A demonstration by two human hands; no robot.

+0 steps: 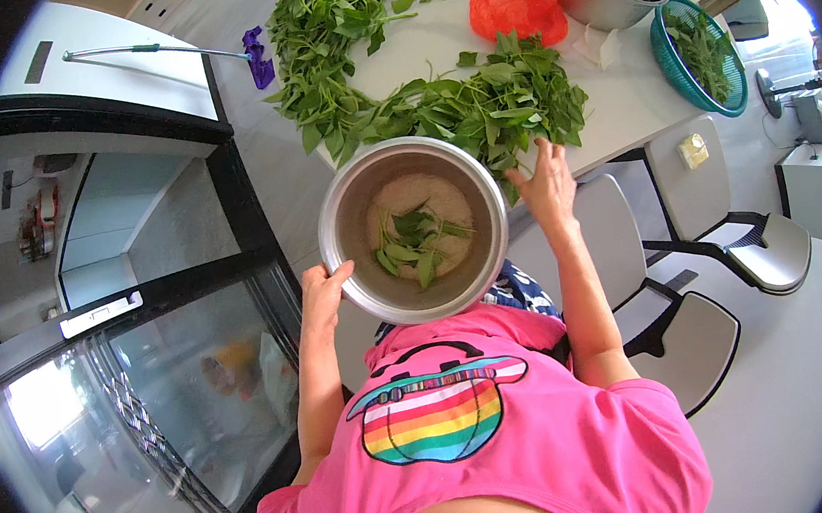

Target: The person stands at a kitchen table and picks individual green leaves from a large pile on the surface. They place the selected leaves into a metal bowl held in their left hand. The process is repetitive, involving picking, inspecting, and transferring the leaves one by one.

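My left hand (322, 295) grips the rim of a round metal pot (347, 225), thumb over the edge. The pot is held before my waist at the table's near edge. A few leafy green sprigs (417, 245) lie on its bottom. Right of the pot, my right hand (553, 187) has its fingers apart and nothing visible in them. Its fingertips are at the near edge of a heap of leafy green stems (456, 107); whether they touch the leaves I cannot tell. The heap curves leftward and away across the white table (427, 36).
Farther back are a red mesh bag (517, 5), a large metal pot (587, 6) of cut green stems and a teal basket (735, 80) of greens at the table's right edge. Chairs (606, 238) stand at right. A black-framed glass door (208, 387) is at left.
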